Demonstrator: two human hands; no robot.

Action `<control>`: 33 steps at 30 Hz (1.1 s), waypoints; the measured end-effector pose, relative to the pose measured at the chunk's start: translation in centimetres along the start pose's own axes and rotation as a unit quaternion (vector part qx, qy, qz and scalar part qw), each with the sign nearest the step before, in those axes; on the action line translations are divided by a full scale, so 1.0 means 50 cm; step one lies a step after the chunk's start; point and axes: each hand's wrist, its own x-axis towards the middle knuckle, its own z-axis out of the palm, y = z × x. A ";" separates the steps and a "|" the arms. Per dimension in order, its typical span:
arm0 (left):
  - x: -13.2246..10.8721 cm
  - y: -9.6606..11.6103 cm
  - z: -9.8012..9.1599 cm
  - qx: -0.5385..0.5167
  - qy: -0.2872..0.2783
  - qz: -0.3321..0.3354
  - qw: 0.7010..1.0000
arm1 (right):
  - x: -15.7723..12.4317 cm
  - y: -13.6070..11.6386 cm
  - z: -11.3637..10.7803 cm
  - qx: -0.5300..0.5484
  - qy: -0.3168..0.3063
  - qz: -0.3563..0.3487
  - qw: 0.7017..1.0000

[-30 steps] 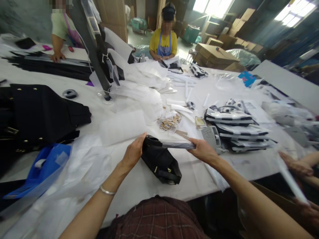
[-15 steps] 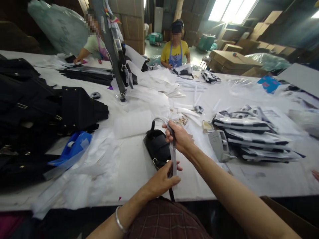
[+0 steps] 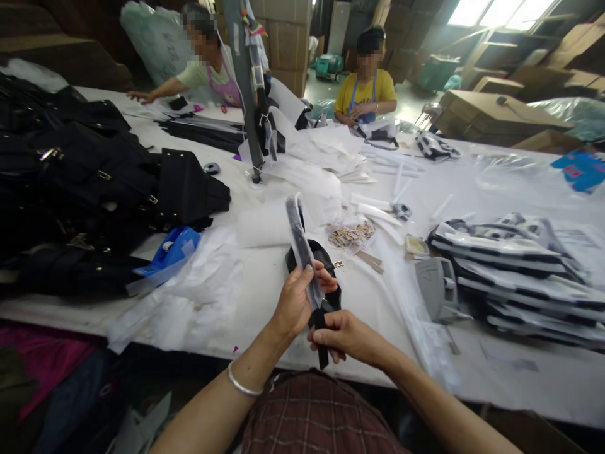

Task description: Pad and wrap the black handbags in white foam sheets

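A small black bag (image 3: 333, 252) lies on the table in front of me, partly hidden behind my hands. Its black strap stands up inside a clear plastic sleeve (image 3: 300, 236). My left hand (image 3: 295, 301) is wrapped around the lower part of this sleeved strap. Just below, my right hand (image 3: 347, 337) pinches the bare black strap end (image 3: 322, 356) between thumb and fingers, near the table's front edge.
To the left are a heap of black bags (image 3: 94, 164) and a blue tape dispenser (image 3: 172, 249). Small metal fittings (image 3: 350, 234), a grey tape dispenser (image 3: 432, 287) and stacked checkered bags (image 3: 510, 271) lie to the right. Two co-workers stand across the table, beyond a grey post (image 3: 246, 94).
My right hand has come down from the upper strap to its lower end. My left hand has moved up onto the sleeve, which now covers the raised strap. The view has turned left.
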 end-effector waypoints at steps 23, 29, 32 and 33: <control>-0.074 -0.118 -0.093 0.124 0.120 -0.162 0.972 | 0.078 0.092 -0.073 0.278 0.104 -0.072 0.952; -0.052 -0.089 -0.100 0.141 0.146 -0.033 0.979 | 0.071 0.085 -0.050 0.216 0.043 -0.071 0.973; -0.054 -0.052 -0.078 0.222 0.059 -0.011 0.973 | 0.047 0.072 -0.061 0.185 0.043 -0.092 0.977; -0.057 -0.039 -0.070 0.249 0.025 -0.016 0.968 | 0.037 0.065 -0.067 0.192 0.052 -0.100 0.975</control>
